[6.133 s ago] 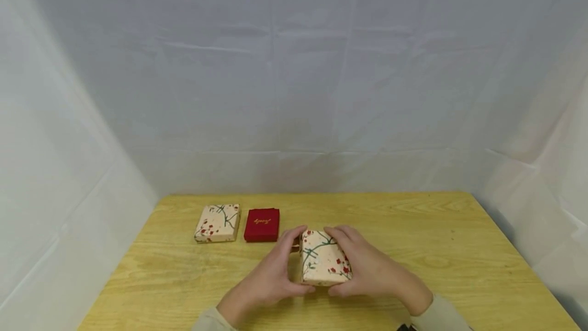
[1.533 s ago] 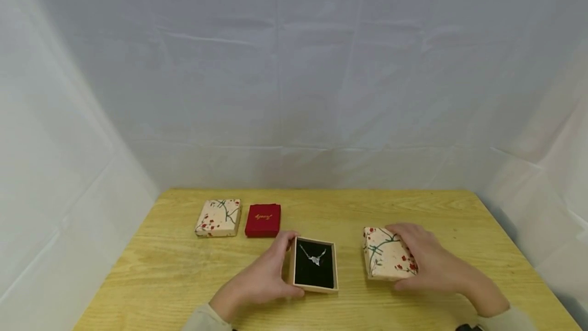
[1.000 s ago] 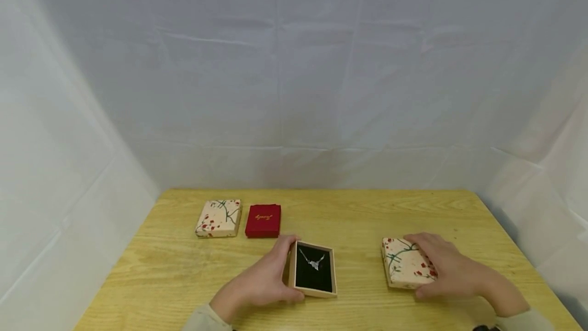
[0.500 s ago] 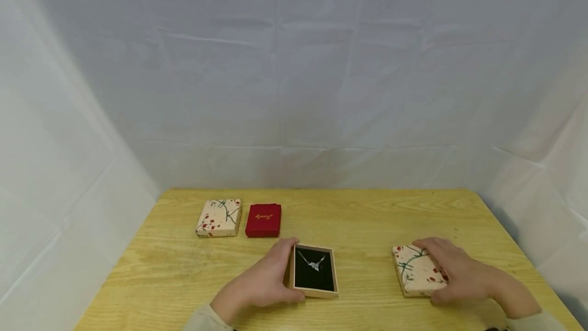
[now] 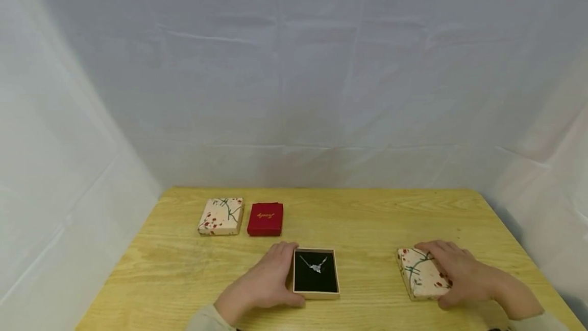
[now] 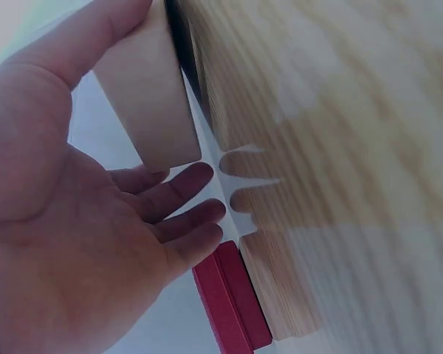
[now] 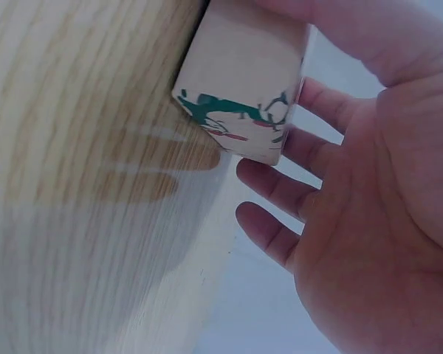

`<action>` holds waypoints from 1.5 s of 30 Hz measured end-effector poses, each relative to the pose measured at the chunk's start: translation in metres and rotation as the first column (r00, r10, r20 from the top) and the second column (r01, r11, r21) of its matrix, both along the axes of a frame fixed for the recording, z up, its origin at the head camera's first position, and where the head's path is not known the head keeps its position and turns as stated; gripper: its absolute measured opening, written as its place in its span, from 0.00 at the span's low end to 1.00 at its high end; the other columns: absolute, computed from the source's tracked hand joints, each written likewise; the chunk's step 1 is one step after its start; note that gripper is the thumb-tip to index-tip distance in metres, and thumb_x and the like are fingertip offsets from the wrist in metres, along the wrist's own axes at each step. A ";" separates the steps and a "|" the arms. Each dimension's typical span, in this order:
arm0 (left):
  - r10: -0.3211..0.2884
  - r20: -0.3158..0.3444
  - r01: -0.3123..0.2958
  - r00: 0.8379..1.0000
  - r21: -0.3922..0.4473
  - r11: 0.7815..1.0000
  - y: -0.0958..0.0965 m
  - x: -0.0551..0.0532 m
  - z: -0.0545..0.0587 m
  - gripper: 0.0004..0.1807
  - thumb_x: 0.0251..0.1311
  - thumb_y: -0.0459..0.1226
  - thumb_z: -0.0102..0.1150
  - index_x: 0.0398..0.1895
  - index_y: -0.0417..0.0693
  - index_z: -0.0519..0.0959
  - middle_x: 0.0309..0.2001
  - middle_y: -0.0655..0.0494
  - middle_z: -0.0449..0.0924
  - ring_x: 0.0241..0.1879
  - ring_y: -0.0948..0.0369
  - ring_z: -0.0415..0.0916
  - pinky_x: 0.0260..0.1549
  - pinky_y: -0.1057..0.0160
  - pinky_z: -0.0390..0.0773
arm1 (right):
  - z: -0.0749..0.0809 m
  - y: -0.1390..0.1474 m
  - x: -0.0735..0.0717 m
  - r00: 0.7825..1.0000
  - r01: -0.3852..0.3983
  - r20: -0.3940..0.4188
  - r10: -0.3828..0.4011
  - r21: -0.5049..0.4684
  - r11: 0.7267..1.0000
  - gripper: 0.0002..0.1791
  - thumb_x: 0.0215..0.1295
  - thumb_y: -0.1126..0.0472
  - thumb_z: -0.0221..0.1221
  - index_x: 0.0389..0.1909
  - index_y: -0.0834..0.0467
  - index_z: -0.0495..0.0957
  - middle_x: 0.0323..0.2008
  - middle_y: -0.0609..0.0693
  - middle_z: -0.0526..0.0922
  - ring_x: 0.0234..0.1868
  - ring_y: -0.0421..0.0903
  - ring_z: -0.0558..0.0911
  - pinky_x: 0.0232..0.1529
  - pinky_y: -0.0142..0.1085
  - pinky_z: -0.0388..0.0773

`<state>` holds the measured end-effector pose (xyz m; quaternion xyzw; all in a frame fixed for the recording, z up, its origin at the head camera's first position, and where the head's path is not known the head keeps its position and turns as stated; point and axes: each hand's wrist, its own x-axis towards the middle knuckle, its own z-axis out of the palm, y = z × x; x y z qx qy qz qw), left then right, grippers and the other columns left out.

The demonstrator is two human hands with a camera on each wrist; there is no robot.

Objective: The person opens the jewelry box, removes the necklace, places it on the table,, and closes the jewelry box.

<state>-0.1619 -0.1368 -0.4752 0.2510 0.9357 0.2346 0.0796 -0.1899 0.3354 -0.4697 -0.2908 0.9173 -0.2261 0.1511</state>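
From where I stand, I see both hands busy, each w/ its own thing. The L hand (image 5: 268,282) holds the open box (image 5: 317,296) by its left end: thumb on the near side, fingers on the far side, so the grip is abt as wide as the box is deep. In the left wrist view not all fingers press; some of them reach past the box, loosely bent. The box stands flat on the table (image 5: 358,229), near the front, open side up. In it is a dark pad (image 5: 303,282), & on the pad lies a silver necklace (image 5: 315,268), its chain in a V shape w/ the pendant at the bottom.

The R hand (image 5: 470,277) holds the lid (image 5: 423,274), pale w/ red flowers & green branches, well apart to the right of the box. Here also the grip is wide: thumb at the near edge, fingers over the far edge, palm at the right end. In the right wrist view two fingers hang free, beside the lid. If the lid fully touches the table, I can't tell.

Further back, at left, are a floral box (image 5: 221,216) & a red box (image 5: 265,218) w/ gold letters, side by side, small gap btw them.
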 end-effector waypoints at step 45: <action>-0.054 0.043 0.053 0.998 0.030 0.998 -0.008 -0.004 0.004 0.61 0.50 0.57 0.79 0.80 0.36 0.59 0.72 0.43 0.66 0.76 0.43 0.59 0.75 0.41 0.61 | 0.021 -0.160 -0.002 0.933 -0.079 -0.355 0.054 -0.056 0.995 0.13 0.74 0.51 0.67 0.54 0.48 0.85 0.52 0.39 0.81 0.53 0.42 0.82 0.53 0.46 0.83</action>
